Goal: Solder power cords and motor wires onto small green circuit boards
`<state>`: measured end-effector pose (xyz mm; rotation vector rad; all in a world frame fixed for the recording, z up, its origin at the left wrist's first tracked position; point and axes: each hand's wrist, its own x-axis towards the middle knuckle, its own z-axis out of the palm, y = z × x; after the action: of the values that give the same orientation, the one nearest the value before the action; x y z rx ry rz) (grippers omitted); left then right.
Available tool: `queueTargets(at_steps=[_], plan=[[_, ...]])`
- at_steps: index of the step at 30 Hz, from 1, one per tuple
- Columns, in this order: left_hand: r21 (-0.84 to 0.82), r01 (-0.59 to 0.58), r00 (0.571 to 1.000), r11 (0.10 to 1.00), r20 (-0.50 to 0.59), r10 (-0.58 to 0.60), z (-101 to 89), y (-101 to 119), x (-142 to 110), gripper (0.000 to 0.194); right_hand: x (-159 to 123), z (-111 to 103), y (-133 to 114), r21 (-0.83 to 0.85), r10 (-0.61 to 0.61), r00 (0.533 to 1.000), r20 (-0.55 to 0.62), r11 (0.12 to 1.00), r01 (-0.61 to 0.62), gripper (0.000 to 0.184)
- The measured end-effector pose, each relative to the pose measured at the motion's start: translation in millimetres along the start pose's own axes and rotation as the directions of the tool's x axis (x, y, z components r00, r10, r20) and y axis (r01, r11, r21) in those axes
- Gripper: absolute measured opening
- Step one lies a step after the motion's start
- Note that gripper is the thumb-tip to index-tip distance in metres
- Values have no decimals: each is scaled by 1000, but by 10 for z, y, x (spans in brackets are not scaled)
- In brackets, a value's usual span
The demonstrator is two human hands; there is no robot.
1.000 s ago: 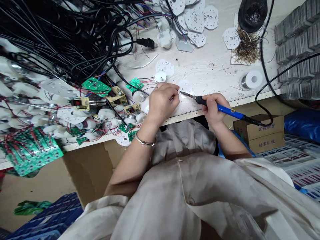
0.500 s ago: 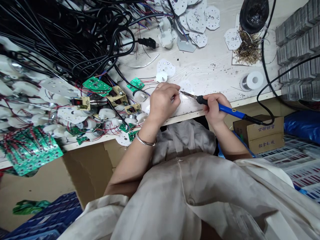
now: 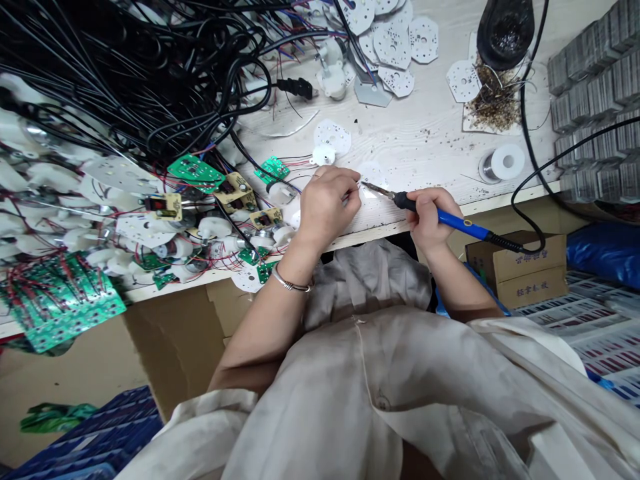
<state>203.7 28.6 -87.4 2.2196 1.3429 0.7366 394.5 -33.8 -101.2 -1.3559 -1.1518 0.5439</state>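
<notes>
My right hand (image 3: 431,217) is closed around the blue handle of a soldering iron (image 3: 450,221). Its metal tip points left and ends right beside the fingertips of my left hand (image 3: 330,203). Those fingers are pinched together low over the bench; whatever they hold is too small to make out. A pale round board (image 3: 374,175) lies just behind the iron's tip. Behind my left hand a small white motor housing (image 3: 323,155) rests against a white LED board (image 3: 334,136). Thin red and black wires run from there to a small green circuit board (image 3: 271,170).
Black cables (image 3: 200,73) and white motor units (image 3: 110,193) crowd the left side. White boards (image 3: 395,43) are piled at the back. On the right are a solder spool (image 3: 509,162), a dark holder (image 3: 506,33) over debris, and stacked grey plates (image 3: 590,100). The iron's cord (image 3: 537,230) loops right.
Both hands and the soldering iron hold almost the same position. The whole view has shifted very slightly.
</notes>
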Motion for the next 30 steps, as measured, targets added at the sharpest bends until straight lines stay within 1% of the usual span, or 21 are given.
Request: queueTargets(at_steps=[3,9,14,19,21,23,26,28,30], plan=[[-10,-13,1000,1000,0,13,0,-8,-1,12,12,-18,-12,29,24,998,64,999,-26,35],[10,-26,1000,1000,-16,26,2,-4,0,13,47,-21,-57,56,102,992,68,993,-106,40],[15,-15,1000,1000,-14,15,-7,10,3,13,55,-16,-79,120,114,993,25,986,-117,38],[7,10,1000,1000,12,-10,-19,16,0,14,32,8,-105,140,97,995,-30,986,-92,36],[7,15,1000,1000,21,-15,-26,14,0,14,19,11,-115,117,95,995,-26,989,-91,33],[4,8,1000,1000,14,-8,-26,11,4,14,15,5,-124,60,74,997,32,995,-76,31],[10,1,1000,1000,-2,-1,-5,15,5,13,46,-5,-129,-59,-9,984,180,998,20,34],[28,-6,1000,1000,7,6,13,32,-9,12,86,5,-123,-119,-69,952,297,987,109,40],[46,-26,1000,999,17,25,3,59,-41,12,125,30,-105,-149,-117,907,404,970,192,43]])
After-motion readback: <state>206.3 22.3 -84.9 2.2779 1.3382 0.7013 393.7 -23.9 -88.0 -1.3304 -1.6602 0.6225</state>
